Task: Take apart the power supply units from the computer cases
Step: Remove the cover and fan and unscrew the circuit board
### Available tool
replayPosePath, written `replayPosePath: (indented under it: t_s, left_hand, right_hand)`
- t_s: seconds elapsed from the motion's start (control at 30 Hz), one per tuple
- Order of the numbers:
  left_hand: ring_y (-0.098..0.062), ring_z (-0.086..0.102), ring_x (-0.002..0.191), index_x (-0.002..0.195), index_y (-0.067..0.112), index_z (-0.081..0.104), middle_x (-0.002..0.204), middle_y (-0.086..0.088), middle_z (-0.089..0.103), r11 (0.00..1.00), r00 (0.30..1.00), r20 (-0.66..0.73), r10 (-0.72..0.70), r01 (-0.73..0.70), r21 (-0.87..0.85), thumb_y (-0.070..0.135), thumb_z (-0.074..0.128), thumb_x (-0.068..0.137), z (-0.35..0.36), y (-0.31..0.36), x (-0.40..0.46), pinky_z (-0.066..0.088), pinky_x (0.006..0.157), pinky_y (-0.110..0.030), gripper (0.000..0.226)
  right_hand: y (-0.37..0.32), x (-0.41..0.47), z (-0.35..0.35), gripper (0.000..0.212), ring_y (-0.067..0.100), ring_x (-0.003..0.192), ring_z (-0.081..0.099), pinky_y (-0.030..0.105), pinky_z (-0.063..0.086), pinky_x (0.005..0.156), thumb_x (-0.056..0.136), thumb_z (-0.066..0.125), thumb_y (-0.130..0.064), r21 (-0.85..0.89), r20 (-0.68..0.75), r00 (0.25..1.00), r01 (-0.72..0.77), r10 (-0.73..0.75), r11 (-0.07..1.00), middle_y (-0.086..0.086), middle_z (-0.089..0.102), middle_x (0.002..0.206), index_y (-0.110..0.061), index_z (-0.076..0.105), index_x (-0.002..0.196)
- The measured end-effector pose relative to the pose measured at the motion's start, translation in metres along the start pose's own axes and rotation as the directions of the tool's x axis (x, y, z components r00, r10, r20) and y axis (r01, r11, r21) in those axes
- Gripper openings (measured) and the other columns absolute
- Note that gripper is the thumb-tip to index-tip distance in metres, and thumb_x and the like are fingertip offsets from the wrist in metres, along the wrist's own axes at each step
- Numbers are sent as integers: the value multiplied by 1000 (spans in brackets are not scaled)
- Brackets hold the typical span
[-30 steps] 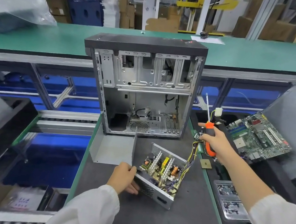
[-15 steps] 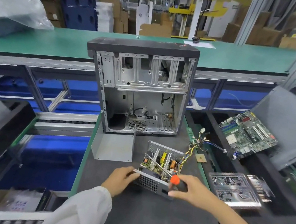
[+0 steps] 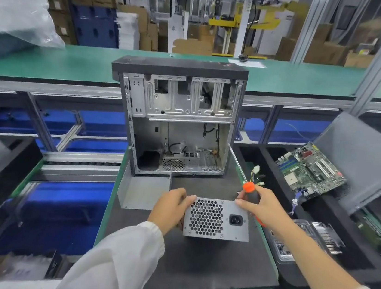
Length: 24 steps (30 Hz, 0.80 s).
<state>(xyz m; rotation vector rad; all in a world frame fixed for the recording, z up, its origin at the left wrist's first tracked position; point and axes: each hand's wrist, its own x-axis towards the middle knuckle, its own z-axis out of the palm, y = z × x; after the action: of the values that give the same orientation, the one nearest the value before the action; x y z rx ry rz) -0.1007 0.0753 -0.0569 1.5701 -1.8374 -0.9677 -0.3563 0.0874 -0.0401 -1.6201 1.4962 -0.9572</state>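
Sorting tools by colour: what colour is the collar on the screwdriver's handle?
Orange, on the black-handled screwdriver; head view.

Matt bare-metal power supply unit (image 3: 217, 219) with perforated grille, on dark matt foam mat (image 3: 205, 262); galvanised steel case (image 3: 175, 123), black-topped; orange-and-black plastic screwdriver (image 3: 249, 189) handle.

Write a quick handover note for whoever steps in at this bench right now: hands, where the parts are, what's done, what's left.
Left hand: grips the left edge of the power supply unit.
Right hand: holds the screwdriver, fingertips steadying the unit's top right corner.
The unit stands on the dark mat, fan grille and socket facing you, in front of the open computer case.
Done: unit out of the case.
Left: finish dismantling it; its inside is hidden from here.
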Motion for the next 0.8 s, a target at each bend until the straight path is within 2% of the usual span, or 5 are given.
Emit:
replayPosePath:
  t_s: [0.3,0.47,0.53,0.7,0.8]
  left_hand:
    - [-11,60,46,72,10,50,62,-3,63,985,987,68,-147,152,-77,34,45,102,-2,10,35,51,44,-23,38]
    - [-21,67,59,82,2,59,71,-13,68,919,934,160,-318,346,-189,34,40,104,0,10,52,58,59,-32,43]
    - [-26,69,60,91,-2,61,76,-16,70,873,896,223,-385,432,-227,33,38,104,1,9,51,58,54,-33,44]
    - [-19,65,64,76,6,55,79,-13,70,944,951,113,-287,301,-136,36,39,104,7,-1,43,58,63,-34,44]
    - [-11,66,61,87,7,50,80,-6,67,901,958,59,-280,283,-329,34,43,102,11,-6,38,54,51,-25,32]
  right_hand:
    - [15,33,-1,18,7,51,51,20,44,50,85,73,-22,112,-4,987,-157,159,981,-4,58,59,-6,65,86]
    - [24,53,5,17,14,62,52,27,41,61,85,72,-23,114,-48,972,-224,230,968,2,61,67,-6,68,87]
    - [22,63,10,18,16,68,55,29,42,66,86,72,-19,94,-51,972,-224,229,970,5,63,72,-2,68,88]
    - [13,73,-6,26,14,51,56,25,48,53,88,68,-31,-152,-95,979,-195,182,969,6,63,62,-6,65,90]
    - [-6,77,-30,32,19,51,55,31,49,54,93,57,-41,-224,-2,969,-239,245,945,11,58,64,-10,56,101]
